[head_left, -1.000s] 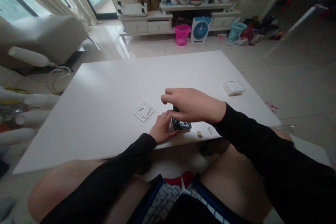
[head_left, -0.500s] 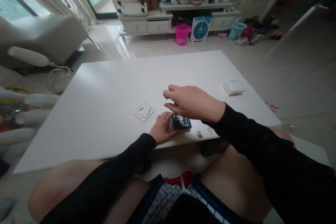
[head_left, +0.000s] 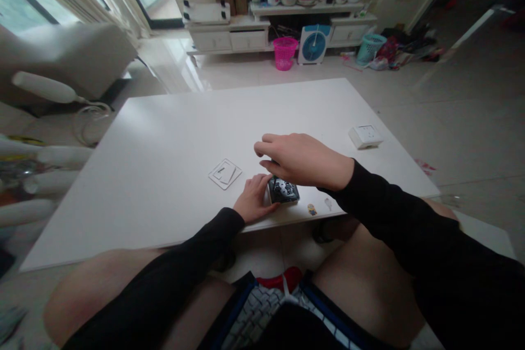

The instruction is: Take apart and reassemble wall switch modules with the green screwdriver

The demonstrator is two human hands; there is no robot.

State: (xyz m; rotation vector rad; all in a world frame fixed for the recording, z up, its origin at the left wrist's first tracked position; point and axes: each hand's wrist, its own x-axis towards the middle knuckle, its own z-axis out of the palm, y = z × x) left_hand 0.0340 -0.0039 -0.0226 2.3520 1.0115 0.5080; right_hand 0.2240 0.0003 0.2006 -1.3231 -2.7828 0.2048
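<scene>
Stickers (head_left: 312, 210), two, lie near the edge of one white table (head_left: 172, 142). Just beyond, left hand (head_left: 255, 200) grips one black-faced block (head_left: 284, 191); right hand (head_left: 301, 158), fingers curled, holds one dark slender tool (head_left: 274, 178), mostly hidden, above it. Farther: one square plate (head_left: 225, 174), one socket box (head_left: 366, 136), two baskets (head_left: 285, 54), one fan (head_left: 314, 46).

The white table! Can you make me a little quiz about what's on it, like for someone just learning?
1. Pick one. What is against the left side of the black-faced box?
A) the pink basket
B) the person's left hand
C) the blue fan
2. True or false: the little yellow figure is nearer to the black-faced box than the white socket box is.
3. Fill in: in the picture, the white socket box sits near the table's ____ edge.

Key: 1 B; 2 true; 3 right.
</scene>
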